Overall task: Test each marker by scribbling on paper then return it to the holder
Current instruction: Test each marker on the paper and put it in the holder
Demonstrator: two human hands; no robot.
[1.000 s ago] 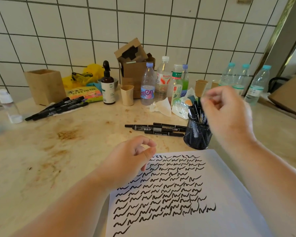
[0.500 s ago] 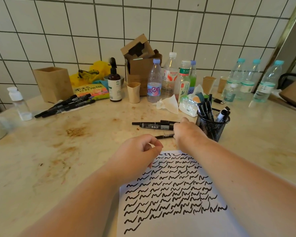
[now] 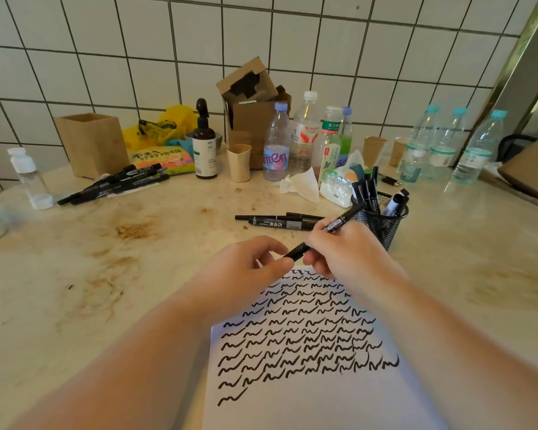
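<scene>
Kitchen-ish: tiled wall (image 3: pixel 261 41), stained counter (image 3: pixel 106 259)

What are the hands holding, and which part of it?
A black marker. The right hand grips its middle, and the left hand pinches the near end, which looks like the cap.

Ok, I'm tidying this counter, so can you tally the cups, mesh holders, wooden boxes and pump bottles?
Cups: 3
Mesh holder: 1
Wooden box: 1
Pump bottle: 1
Total: 6
</scene>
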